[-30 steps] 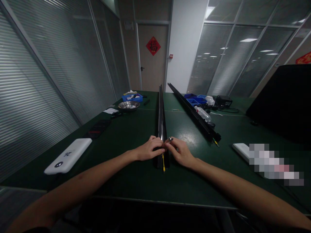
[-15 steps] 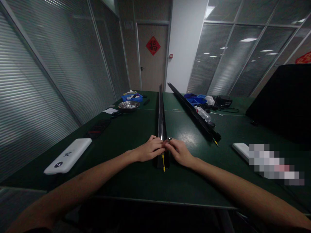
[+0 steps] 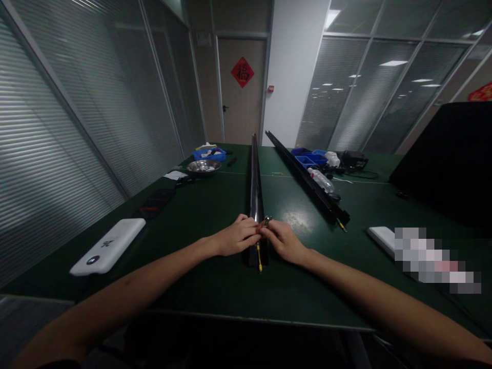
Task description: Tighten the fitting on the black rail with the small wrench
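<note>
Item: long black rail, lying lengthwise on green surface, near end between both hands, yellow wire protruding there. Atop it, small silvery part pinched by right hand; left hand curled closed on its left side. Second rail to the right, apart; white power bank far left.

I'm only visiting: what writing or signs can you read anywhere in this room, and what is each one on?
"福": on the red diamond sign stuck to the door.
Dark mark on the white power bank: too blurred to read.
Writing on the red decoration at the right edge: cut off and unreadable.
</note>
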Tool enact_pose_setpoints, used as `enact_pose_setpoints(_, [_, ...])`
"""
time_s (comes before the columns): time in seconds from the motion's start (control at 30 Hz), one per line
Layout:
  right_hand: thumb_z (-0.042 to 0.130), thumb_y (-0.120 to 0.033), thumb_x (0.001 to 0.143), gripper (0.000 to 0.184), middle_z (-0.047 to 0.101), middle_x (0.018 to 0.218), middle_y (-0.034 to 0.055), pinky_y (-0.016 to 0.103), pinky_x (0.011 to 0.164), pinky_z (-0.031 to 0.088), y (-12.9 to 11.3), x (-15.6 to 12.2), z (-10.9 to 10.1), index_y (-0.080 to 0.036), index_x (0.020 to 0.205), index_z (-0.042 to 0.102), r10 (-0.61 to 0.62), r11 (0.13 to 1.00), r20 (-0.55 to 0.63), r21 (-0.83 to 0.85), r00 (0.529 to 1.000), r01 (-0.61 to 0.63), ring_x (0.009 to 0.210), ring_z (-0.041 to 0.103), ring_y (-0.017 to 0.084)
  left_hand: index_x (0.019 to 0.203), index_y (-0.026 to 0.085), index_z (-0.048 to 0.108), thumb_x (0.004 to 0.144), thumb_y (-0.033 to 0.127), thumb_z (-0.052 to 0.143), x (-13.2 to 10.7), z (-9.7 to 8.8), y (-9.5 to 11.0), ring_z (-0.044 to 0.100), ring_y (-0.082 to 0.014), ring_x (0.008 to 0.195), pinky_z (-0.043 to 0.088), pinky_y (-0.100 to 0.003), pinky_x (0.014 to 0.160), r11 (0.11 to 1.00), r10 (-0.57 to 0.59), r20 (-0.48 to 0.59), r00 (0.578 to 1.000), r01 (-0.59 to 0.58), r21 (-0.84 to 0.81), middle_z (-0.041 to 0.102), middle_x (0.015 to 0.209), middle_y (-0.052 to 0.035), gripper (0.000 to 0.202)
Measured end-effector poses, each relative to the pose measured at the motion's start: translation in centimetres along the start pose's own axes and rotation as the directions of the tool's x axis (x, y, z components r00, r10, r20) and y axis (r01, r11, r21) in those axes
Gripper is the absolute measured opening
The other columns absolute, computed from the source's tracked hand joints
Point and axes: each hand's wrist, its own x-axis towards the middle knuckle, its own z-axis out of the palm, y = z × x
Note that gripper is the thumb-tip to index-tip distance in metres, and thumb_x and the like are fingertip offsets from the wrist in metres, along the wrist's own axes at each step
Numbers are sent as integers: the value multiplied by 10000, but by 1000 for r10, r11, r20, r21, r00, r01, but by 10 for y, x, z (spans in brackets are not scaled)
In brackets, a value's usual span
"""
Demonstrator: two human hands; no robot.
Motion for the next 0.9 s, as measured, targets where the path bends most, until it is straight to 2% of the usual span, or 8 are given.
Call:
enact_pose_setpoints(0.5, [470,-320,1061,218,658,869,40,293,705,479,1,0,2,-188,987,627,17,1000,8,-9,1000,-17,751,609,176,1026,190,621,1068,293,374,1,-2,2,552,-243,1050,327,-407,997,1000,-19,16,1000,19,-14,657,1073,-77,271])
enact_pose_setpoints(0.9, [492,-255,1050,163,656,877,33,283,713,473,0,0,1,-183,998,629,10,1000,7,3,1000,-10,758,613,168,1032,192,626,1070,292,367,1,-3,3,554,-247,1058,343,-405,991,1000,-29,26,999,29,-9,657,1073,-79,281])
